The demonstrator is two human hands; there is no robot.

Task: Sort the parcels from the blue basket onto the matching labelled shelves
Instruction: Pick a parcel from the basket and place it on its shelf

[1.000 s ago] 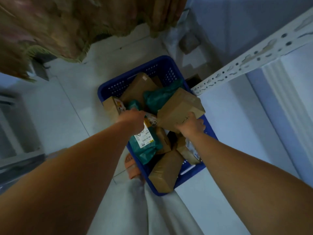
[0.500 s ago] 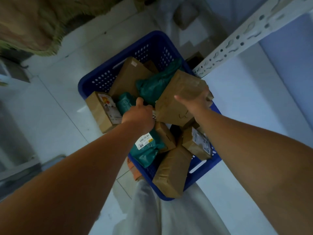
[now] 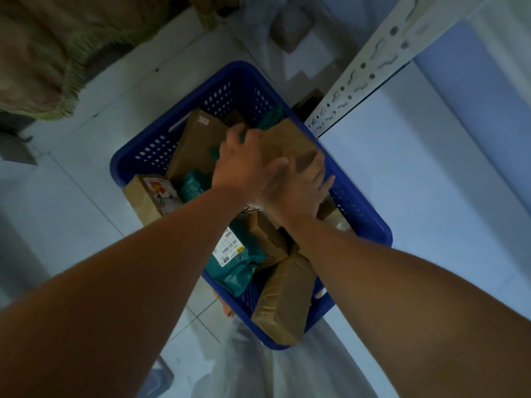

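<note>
Blue basket (image 3: pixel 230 90): on the pale floor right in front of my legs, heaped with parcels, so most of the sorting remains to do
Shelf upright (image 3: pixel 373 61): perforated metal post just beyond the basket's far right corner; no label readable on it from here
Flat brown box (image 3: pixel 195 142): leaning along the basket's far left wall, partly under my left hand
Long wrapped parcel (image 3: pixel 284 305): propped against the basket's near end, its lower end sticking out past the rim
Brown paper parcel (image 3: pixel 287 142): the one I am taking, raised over the basket's far right part, above the other parcels, tilted, between both my hands
Teal mailer (image 3: pixel 238 268): in the basket's near half beside the long wrapped parcel, white barcode label facing up
Sticker box (image 3: pixel 146 193): wedged against the basket's left wall, printed side up
Left hand (image 3: pixel 244 168): above the basket's middle, fingers bent over the brown paper parcel's left top edge and gripping it, I judge to steady it while I turn it
Right hand (image 3: pixel 301 188): just right of the left hand, over the basket's right side, pressed to the parcel's near right face; it is smeared with motion, so whether it clasps or only props I cannot tell
Why two hands: probably to rotate the parcel and find its label, which is not visible
Next: read the label, then carry it off towards the shelving beyond the basket's far right corner
</note>
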